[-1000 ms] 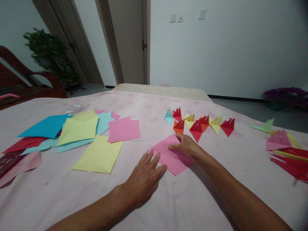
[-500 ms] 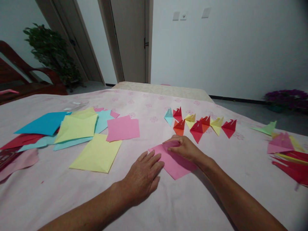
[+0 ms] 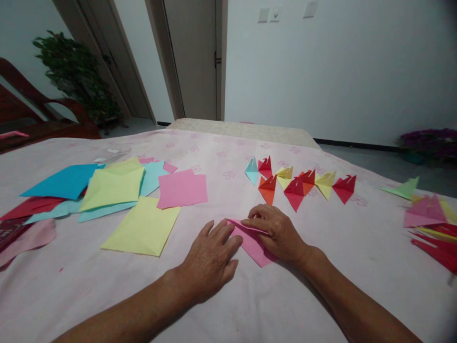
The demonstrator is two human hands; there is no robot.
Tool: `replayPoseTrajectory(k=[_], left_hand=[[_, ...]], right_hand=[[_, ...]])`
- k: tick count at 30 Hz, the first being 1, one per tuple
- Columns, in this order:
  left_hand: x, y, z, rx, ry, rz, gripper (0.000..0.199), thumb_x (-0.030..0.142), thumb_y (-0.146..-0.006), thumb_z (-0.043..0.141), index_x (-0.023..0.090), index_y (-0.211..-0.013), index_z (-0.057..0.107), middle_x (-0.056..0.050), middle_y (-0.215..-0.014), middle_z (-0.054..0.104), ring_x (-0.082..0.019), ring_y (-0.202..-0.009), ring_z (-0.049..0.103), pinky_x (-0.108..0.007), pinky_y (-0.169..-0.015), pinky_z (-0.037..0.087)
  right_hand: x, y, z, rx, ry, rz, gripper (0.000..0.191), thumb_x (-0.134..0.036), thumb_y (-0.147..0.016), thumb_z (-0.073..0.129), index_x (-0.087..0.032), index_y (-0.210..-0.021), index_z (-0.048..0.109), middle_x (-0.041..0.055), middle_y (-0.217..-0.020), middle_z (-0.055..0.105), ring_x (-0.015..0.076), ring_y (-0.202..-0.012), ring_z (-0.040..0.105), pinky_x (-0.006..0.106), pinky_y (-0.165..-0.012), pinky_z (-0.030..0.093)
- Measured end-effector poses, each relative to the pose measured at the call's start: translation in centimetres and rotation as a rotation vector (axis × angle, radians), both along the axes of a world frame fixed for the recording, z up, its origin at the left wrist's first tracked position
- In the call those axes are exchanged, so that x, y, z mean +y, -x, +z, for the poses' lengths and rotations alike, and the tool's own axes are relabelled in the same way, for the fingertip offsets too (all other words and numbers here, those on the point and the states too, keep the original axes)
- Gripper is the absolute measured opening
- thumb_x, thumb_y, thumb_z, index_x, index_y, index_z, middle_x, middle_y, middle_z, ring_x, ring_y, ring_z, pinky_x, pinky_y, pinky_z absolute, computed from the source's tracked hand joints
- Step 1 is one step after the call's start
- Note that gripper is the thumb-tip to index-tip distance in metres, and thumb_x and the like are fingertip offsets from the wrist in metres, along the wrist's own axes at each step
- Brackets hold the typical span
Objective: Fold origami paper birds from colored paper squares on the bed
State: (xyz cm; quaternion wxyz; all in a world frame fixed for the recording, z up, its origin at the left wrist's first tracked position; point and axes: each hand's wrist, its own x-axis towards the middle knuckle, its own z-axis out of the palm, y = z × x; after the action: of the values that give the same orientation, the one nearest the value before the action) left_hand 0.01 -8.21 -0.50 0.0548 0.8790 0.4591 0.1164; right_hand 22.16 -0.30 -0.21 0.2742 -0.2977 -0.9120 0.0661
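Note:
A sheet of pink origami paper lies on the table in front of me, its far edge folded over. My left hand rests flat at the paper's left corner, fingers apart and fingertips touching it. At the far side of the sheet, my right hand is closed on the folded flap, thumb and fingers bent; it hides the paper's right part. Beyond it stand several folded paper cranes, among them a red crane, an orange crane and a light blue crane.
To the left lie loose sheets: yellow paper, pink paper and blue paper. More folded pieces, with a pink one, sit at the right edge. A flowered cloth covers the table. A wooden chair stands at far left.
My right hand has brought the pink flap down toward me and turned palm lower over it. The left hand has hardly moved. The view has shifted slightly.

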Motion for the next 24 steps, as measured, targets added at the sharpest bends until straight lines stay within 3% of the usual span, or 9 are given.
replayPoseTrajectory(k=[3, 6, 18, 24], left_hand=[[0.1, -0.1, 0.0, 0.005, -0.001, 0.016, 0.043, 0.025, -0.087, 0.055, 0.024, -0.129, 0.047, -0.011, -0.14, 0.048, -0.027, -0.135, 0.039, -0.05, -0.114, 0.03], [0.1, -0.2, 0.0, 0.017, -0.007, 0.034, 0.041, 0.023, -0.088, 0.054, 0.023, -0.128, 0.048, -0.01, -0.139, 0.049, -0.025, -0.133, 0.042, -0.049, -0.114, 0.031], [0.0, 0.0, -0.9, 0.026, -0.048, 0.098, 0.044, 0.024, -0.086, 0.057, 0.02, -0.129, 0.048, -0.015, -0.143, 0.044, -0.03, -0.13, 0.044, -0.049, -0.109, 0.038], [0.1, 0.0, -0.7, 0.037, -0.045, 0.118, 0.041, 0.026, -0.085, 0.058, 0.017, -0.125, 0.051, -0.017, -0.147, 0.042, -0.031, -0.13, 0.045, -0.047, -0.107, 0.039]], right_hand=[[0.0, -0.3, -0.4, 0.02, -0.002, 0.087, 0.031, -0.016, -0.091, 0.051, -0.023, -0.117, 0.067, 0.0094, -0.113, 0.069, 0.0203, -0.101, 0.061, 0.038, -0.087, 0.046], [0.0, -0.5, -0.8, 0.024, 0.018, 0.142, 0.032, -0.015, -0.09, 0.051, -0.022, -0.118, 0.066, 0.0096, -0.116, 0.07, 0.0202, -0.107, 0.063, 0.04, -0.091, 0.047], [0.1, -0.8, -1.1, -0.039, 0.043, 0.11, 0.053, 0.001, -0.07, 0.052, -0.023, -0.114, 0.069, 0.0047, -0.122, 0.07, 0.0214, -0.117, 0.061, 0.041, -0.097, 0.046], [0.1, -0.8, -1.3, -0.05, 0.034, 0.104, 0.054, 0.002, -0.07, 0.052, -0.022, -0.115, 0.069, 0.0034, -0.121, 0.07, 0.021, -0.117, 0.061, 0.041, -0.098, 0.046]])
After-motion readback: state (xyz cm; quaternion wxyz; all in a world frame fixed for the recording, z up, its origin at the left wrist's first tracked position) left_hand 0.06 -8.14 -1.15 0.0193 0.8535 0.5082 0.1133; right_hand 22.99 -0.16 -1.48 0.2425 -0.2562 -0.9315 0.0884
